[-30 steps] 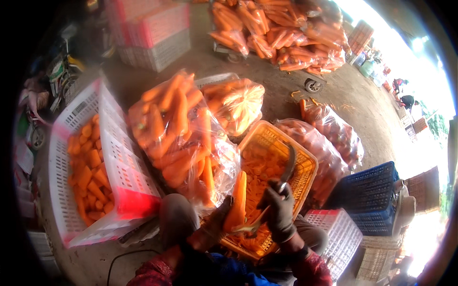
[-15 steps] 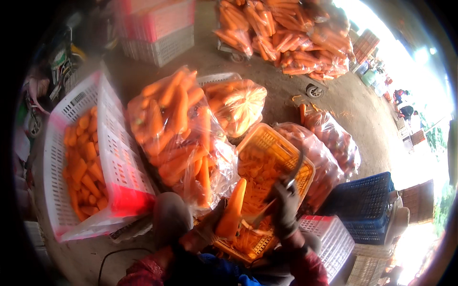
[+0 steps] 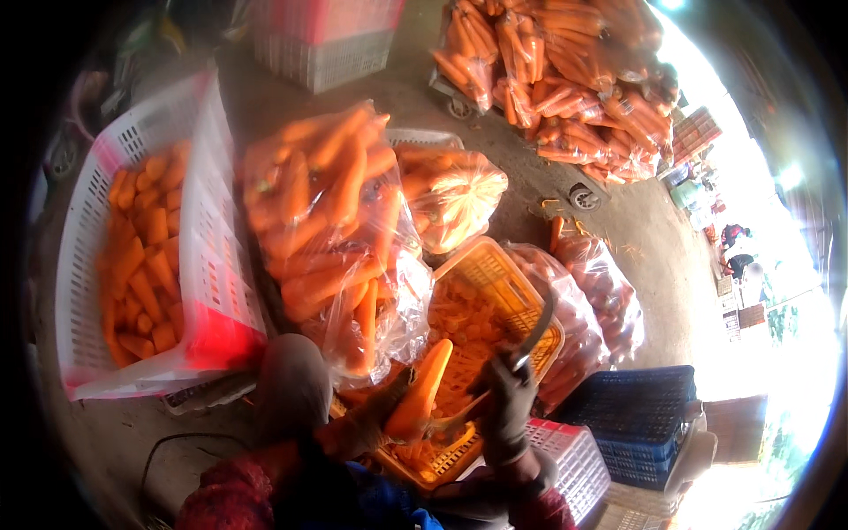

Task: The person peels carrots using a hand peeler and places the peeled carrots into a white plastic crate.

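Note:
My left hand (image 3: 371, 420) is closed round the thick lower end of a large carrot (image 3: 426, 389), whose tip points up and away. In my gloved right hand (image 3: 503, 406) is a peeler-like tool with a curved metal piece (image 3: 539, 329) rising past the fingers. Its lower end lies close to the carrot's base; whether it touches I cannot tell. Both hands are over a yellow-orange plastic basket (image 3: 554, 340) holding many orange peelings (image 3: 455, 309). Beyond my left hand leans a big clear bag of carrots (image 3: 331, 212).
On the left, a white and pink crate (image 3: 225, 305) holds peeled carrot pieces (image 3: 150, 274). Another bag of carrots (image 3: 455, 199) and bags of peelings (image 3: 605, 296) stand beyond the basket. Right are a blue crate (image 3: 632, 415) and a white-pink crate (image 3: 570, 459). Bagged carrots (image 3: 579, 97) are heaped on a cart.
The whole view has shifted, with nearby things now farther left. Both hands keep hold of the carrot and the peeler-like tool over the basket; the tool remains close to the carrot's base.

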Available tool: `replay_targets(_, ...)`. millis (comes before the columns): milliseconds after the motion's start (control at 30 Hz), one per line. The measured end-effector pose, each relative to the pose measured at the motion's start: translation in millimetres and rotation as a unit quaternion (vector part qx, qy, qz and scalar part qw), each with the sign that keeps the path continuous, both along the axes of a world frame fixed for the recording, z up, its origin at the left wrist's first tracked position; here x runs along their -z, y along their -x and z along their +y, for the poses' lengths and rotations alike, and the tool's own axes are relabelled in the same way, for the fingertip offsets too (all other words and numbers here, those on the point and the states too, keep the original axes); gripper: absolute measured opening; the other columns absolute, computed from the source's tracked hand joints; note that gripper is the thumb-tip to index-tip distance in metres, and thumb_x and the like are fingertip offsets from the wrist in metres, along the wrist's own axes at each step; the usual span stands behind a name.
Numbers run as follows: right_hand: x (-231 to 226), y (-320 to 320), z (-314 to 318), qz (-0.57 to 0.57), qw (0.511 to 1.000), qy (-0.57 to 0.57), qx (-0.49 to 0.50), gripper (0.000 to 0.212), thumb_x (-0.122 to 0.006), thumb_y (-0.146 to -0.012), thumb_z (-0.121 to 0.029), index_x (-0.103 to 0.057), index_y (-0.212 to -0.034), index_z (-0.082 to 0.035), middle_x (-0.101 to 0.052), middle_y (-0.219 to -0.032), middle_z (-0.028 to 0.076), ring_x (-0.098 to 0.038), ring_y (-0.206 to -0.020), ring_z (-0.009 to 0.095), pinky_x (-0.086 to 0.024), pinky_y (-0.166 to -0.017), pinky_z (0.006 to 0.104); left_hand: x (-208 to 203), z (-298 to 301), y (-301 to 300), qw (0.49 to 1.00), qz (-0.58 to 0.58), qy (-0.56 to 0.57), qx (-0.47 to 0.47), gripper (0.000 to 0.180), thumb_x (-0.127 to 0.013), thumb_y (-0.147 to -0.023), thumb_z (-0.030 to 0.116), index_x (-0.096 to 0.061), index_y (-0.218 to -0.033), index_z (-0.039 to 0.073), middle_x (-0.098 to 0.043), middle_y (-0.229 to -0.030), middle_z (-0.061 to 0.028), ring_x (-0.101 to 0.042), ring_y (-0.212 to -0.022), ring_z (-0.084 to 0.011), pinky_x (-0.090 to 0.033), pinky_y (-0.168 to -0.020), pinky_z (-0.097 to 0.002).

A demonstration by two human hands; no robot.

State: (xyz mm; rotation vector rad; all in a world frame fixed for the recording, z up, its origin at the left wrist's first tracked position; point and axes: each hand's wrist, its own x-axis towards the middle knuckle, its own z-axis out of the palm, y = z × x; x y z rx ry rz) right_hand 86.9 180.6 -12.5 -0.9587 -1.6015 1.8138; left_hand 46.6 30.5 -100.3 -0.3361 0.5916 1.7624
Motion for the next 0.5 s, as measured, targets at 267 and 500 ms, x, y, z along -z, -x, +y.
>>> replay_targets(267,42,19,124,0.012,0.983,-0.142,0.113,0.021,-0.048,-0.091,-0.017,-0.051,-0.073,-0.007,-0.051,-0.06,0.003,-0.047,-0.046,0.012,-0.039,-0.046,0.0289,-4,-17,-3,0.994,0.0,-0.055,0.1,0.045,-0.05,-0.096,0.042,-0.053,-0.118,0.003,-0.062,-0.093,-0.0087,-0.06,-0.081,-0.016,-0.053,-0.064,-0.0302)
replay_targets(500,20,-5,-2,0.007,0.994,0.096,-0.043,0.026,-0.065,-0.08,0.0,-0.054,-0.104,-0.004,-0.056,-0.081,0.005,-0.055,-0.054,0.015,-0.05,-0.048,0.0283,-4,0,10,0.999,-0.021,0.035,-0.027,0.049,-0.045,-0.097,0.045,-0.044,-0.128,0.007,-0.058,-0.092,-0.0074,-0.059,-0.078,-0.0177,-0.054,-0.064,-0.0328)
